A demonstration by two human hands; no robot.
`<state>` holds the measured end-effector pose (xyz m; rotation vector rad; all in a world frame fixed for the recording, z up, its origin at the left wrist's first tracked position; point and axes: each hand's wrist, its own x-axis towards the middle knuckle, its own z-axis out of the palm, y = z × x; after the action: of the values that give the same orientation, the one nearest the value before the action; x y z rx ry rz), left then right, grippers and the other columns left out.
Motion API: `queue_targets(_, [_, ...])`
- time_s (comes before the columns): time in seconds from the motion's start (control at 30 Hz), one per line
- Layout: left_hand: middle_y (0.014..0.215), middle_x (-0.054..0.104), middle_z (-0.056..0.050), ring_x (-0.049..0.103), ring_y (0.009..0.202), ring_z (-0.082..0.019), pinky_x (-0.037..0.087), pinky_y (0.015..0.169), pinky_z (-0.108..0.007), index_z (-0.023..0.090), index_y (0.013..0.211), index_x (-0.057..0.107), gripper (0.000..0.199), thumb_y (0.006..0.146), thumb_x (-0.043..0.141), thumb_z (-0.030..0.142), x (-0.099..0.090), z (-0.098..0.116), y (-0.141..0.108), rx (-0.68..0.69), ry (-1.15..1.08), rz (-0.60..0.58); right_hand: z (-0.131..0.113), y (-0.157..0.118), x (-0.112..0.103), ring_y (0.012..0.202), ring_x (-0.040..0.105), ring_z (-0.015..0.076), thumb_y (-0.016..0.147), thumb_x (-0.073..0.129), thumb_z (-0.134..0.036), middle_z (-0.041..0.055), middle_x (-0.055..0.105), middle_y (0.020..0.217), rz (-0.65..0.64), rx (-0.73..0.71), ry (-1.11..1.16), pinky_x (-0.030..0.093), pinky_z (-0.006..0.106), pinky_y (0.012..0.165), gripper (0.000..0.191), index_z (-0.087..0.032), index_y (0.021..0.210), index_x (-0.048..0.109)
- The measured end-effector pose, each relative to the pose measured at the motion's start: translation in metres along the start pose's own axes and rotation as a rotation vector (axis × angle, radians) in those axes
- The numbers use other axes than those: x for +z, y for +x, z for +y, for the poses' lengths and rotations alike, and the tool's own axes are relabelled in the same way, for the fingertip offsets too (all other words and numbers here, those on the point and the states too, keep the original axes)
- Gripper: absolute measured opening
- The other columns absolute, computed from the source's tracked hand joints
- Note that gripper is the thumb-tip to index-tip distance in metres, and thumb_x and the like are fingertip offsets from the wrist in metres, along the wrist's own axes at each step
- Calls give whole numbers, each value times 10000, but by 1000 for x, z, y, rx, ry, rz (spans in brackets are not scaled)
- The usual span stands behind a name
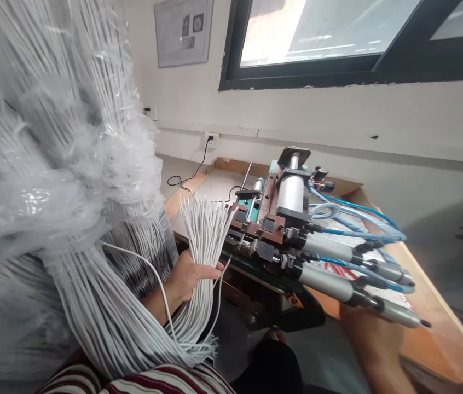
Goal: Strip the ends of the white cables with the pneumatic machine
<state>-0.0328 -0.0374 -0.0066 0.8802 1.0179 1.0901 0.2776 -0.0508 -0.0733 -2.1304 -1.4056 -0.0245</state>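
My left hand (194,275) is wrapped round a bundle of thin white cables (207,235), whose loose ends fan out upward just left of a pneumatic machine (272,219). One cable with a dark tip (225,268) stands apart, to the right of my thumb. Below the hand the bundle curves down to my lap. At the lower right, my right hand (354,317) is mostly hidden behind the machine's silver cylinders; its fingers do not show, only the wrist and forearm.
Large bundles of white cables in clear plastic (71,208) fill the left side. The machine, with blue air hoses (363,232), stands on a wooden-edged table (437,295). Behind are a wall socket (211,140), a black cord, a framed sheet (184,33) and a window.
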Motion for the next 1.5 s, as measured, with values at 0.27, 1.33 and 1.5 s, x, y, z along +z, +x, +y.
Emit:
queue_targets(0.27, [501, 594, 4, 558, 472, -155, 450, 485, -284, 114, 648, 621, 164, 490, 641, 75, 7, -1, -9, -33, -27, -42, -128, -90, -3, 842, 594, 235, 794, 505, -331, 88, 658, 891, -177, -201, 742, 429, 334, 776, 232, -180, 894, 651])
queue_targets(1.33, [529, 611, 8, 557, 485, -135, 464, 492, -261, 119, 639, 598, 115, 537, 641, 85, 5, -13, 12, 34, -17, 119, -158, -65, 21, 435, 330, 69, 664, 678, -361, -33, 506, 508, -608, 447, 1410, 263, 209, 439, 238, -147, 590, 604])
queue_targets(1.5, [526, 606, 14, 544, 478, -130, 451, 476, -252, 123, 650, 591, 142, 526, 651, 90, 7, -12, 11, 19, 5, 122, -158, -57, 19, 449, 345, 71, 666, 679, -340, -36, 502, 512, -664, 465, 1427, 276, 204, 451, 204, -146, 630, 627])
